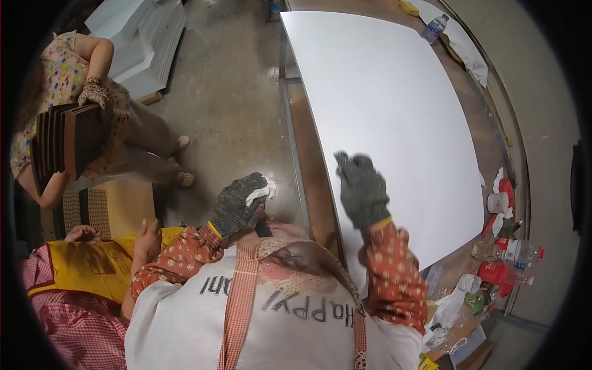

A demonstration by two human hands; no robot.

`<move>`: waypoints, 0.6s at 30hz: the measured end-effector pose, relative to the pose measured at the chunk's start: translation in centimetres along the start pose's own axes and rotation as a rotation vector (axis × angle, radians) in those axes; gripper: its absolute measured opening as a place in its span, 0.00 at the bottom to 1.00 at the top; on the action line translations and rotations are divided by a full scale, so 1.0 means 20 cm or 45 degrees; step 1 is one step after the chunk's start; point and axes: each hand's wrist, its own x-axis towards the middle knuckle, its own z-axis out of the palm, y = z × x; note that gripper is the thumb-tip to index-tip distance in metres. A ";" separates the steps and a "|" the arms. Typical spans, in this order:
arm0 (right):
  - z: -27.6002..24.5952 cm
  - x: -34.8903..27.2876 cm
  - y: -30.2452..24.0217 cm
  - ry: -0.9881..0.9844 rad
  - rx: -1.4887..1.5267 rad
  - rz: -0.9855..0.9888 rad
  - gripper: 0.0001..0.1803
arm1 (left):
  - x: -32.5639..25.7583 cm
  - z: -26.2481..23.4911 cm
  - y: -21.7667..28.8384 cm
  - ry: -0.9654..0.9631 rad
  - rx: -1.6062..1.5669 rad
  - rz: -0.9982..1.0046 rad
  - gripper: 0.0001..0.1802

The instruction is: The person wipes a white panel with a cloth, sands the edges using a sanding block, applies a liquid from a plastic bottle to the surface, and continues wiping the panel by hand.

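Observation:
A large white panel lies flat on the workbench in front of me, reaching from near my body to the far end. My right hand, in a dark grey knit glove with a yellow cuff, is over the panel's near left part. Its fingers look curled and slightly blurred; whatever they may hold is hidden. My left hand, gloved alike, is closed on a crumpled white cloth. It is off the panel's left side, above the floor and close to my apron. Both my sleeves are orange with a pale flower pattern.
Plastic bottles, a white cup and wrappers clutter the bench's right edge; another bottle stands farther off. At left, a person carries brown boards. Another person in a yellow apron is beside me. White panels are stacked behind.

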 end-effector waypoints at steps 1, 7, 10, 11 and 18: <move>-0.01 0.09 -0.01 0.020 0.054 -0.022 0.14 | 0.01 -0.01 0.01 0.016 -0.028 0.003 0.17; 0.04 -0.02 0.07 0.009 -0.085 -0.168 0.17 | 0.02 -0.01 -0.06 0.132 0.062 0.049 0.16; 0.03 -0.04 0.07 0.084 -0.053 -0.138 0.17 | -0.04 0.03 -0.05 0.083 -0.013 -0.156 0.16; 0.02 0.01 0.03 0.081 -0.029 -0.130 0.16 | -0.03 -0.01 -0.02 0.063 -0.061 -0.117 0.16; 0.06 -0.03 0.07 0.032 -0.118 -0.145 0.17 | 0.15 -0.07 0.04 0.073 -0.097 0.067 0.15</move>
